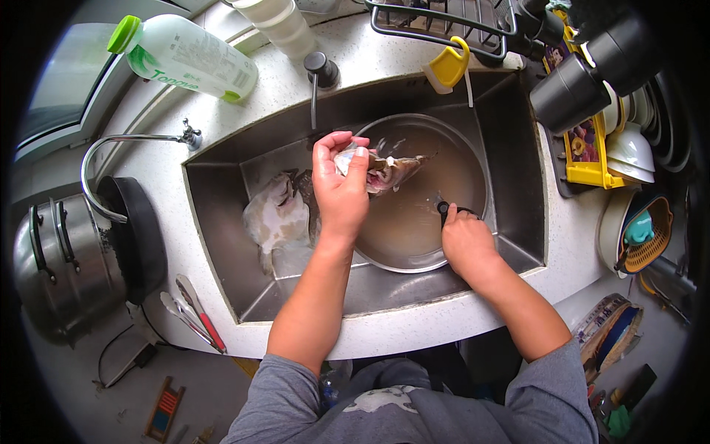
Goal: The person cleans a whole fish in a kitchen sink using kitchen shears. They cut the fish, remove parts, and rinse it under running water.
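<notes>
My left hand (pixel 341 177) holds a fish (pixel 399 169) over the left part of a round metal basin (pixel 424 269); the fish's body is partly hidden by my fingers. Cloudy brownish water fills the basin, which sits in a stainless steel sink (pixel 383 288). At the basin's lower right, my right hand (pixel 467 230) grips the black handles of kitchen scissors (pixel 442 207), whose blades point away from me over the water. Left of my left wrist, a pale flat fish (pixel 280 216) lies on the sink floor, with a darker fish (pixel 305 188) beside it, partly covered by my arm.
A curved chrome faucet (pixel 133 137) and stacked steamer pots (pixel 72 272) stand at the left. Metal tongs (pixel 186 311) and a red-handled tool (pixel 208 327) lie on the front left counter. Behind the sink are a large plastic bottle (pixel 188 58) and a wire rack (pixel 438 36); bowls (pixel 629 150) stand at right.
</notes>
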A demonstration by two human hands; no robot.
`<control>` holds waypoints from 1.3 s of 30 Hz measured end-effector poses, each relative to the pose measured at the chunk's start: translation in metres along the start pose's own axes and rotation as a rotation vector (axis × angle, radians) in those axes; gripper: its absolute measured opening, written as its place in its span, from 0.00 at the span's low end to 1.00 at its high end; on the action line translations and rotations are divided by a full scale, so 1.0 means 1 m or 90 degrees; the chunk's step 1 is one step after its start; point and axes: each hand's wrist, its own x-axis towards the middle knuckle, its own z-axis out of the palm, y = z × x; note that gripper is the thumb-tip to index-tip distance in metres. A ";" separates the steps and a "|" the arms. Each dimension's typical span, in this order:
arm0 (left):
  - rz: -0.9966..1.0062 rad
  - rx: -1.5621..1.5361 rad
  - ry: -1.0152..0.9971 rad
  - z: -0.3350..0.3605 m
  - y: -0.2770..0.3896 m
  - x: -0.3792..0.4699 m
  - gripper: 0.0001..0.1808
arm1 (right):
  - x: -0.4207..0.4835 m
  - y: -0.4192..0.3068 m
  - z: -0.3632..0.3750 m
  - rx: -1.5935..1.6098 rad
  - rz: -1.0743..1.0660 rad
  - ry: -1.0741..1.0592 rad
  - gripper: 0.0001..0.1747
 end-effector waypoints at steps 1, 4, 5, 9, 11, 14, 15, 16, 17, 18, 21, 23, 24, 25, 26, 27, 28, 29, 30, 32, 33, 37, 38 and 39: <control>-0.002 0.014 -0.008 0.001 -0.001 -0.002 0.15 | -0.001 0.001 -0.006 0.002 0.015 -0.008 0.25; 0.004 0.049 -0.036 0.006 -0.003 -0.005 0.16 | 0.000 0.005 -0.028 0.010 0.031 0.066 0.14; 0.004 0.079 -0.039 0.008 -0.002 -0.007 0.16 | 0.001 0.007 -0.034 0.015 0.022 0.049 0.12; -0.002 0.148 -0.064 0.014 0.001 -0.009 0.17 | 0.012 0.011 -0.050 0.047 -0.030 -0.021 0.08; -0.016 0.153 -0.083 0.015 0.003 -0.009 0.17 | 0.014 0.009 -0.056 0.141 -0.051 0.072 0.09; -0.055 0.148 -0.104 0.013 0.005 -0.014 0.17 | 0.016 0.002 -0.066 0.342 -0.118 0.422 0.11; -0.072 0.142 -0.111 0.014 0.004 -0.015 0.18 | 0.022 0.001 -0.068 0.380 -0.159 0.484 0.12; -0.063 0.127 -0.125 0.014 0.002 -0.015 0.18 | 0.027 0.002 -0.070 0.395 -0.190 0.485 0.13; -0.057 0.167 -0.126 0.014 0.000 -0.015 0.19 | 0.033 0.003 -0.070 0.396 -0.199 0.502 0.13; -0.025 0.196 -0.133 0.014 -0.003 -0.014 0.19 | 0.038 0.004 -0.069 0.373 -0.201 0.456 0.14; -0.026 0.212 -0.125 0.012 -0.009 -0.011 0.20 | 0.050 0.003 -0.061 0.408 -0.210 0.370 0.20; -0.043 0.226 -0.107 0.010 -0.010 -0.010 0.21 | 0.056 0.000 -0.056 0.473 -0.201 0.342 0.25; -0.044 0.248 -0.097 0.009 -0.010 -0.009 0.21 | 0.059 -0.001 -0.054 0.489 -0.180 0.328 0.22; -0.038 0.267 -0.082 0.008 -0.010 -0.009 0.21 | 0.061 -0.002 -0.054 0.507 -0.155 0.304 0.19; -0.074 0.240 -0.083 0.008 -0.009 -0.010 0.21 | 0.064 -0.002 -0.055 0.521 -0.116 0.248 0.17; -0.102 0.210 -0.078 0.008 -0.009 -0.010 0.21 | 0.066 -0.001 -0.058 0.595 -0.108 0.218 0.16; -0.111 0.173 -0.079 0.008 -0.010 -0.011 0.21 | 0.067 0.001 -0.060 0.664 -0.087 0.153 0.16; -0.091 0.199 -0.078 0.009 -0.010 -0.011 0.21 | 0.069 0.004 -0.063 0.724 -0.060 0.080 0.16; -0.051 0.218 -0.083 0.009 -0.011 -0.010 0.21 | 0.070 0.008 -0.066 0.756 -0.031 -0.006 0.16; -0.008 0.245 -0.062 0.011 -0.015 -0.008 0.20 | 0.069 0.007 -0.069 0.747 0.014 -0.032 0.14; -0.005 0.254 -0.035 0.010 -0.016 -0.007 0.20 | 0.068 0.005 -0.069 0.750 0.024 -0.025 0.13; -0.041 0.252 0.019 0.010 -0.018 -0.007 0.20 | 0.061 -0.008 -0.063 0.644 -0.081 0.165 0.09; -0.027 0.259 0.018 0.009 -0.018 -0.006 0.20 | 0.060 -0.010 -0.061 0.614 -0.119 0.207 0.08; -0.033 0.261 0.024 0.009 -0.017 -0.006 0.19 | 0.059 -0.011 -0.060 0.580 -0.147 0.237 0.07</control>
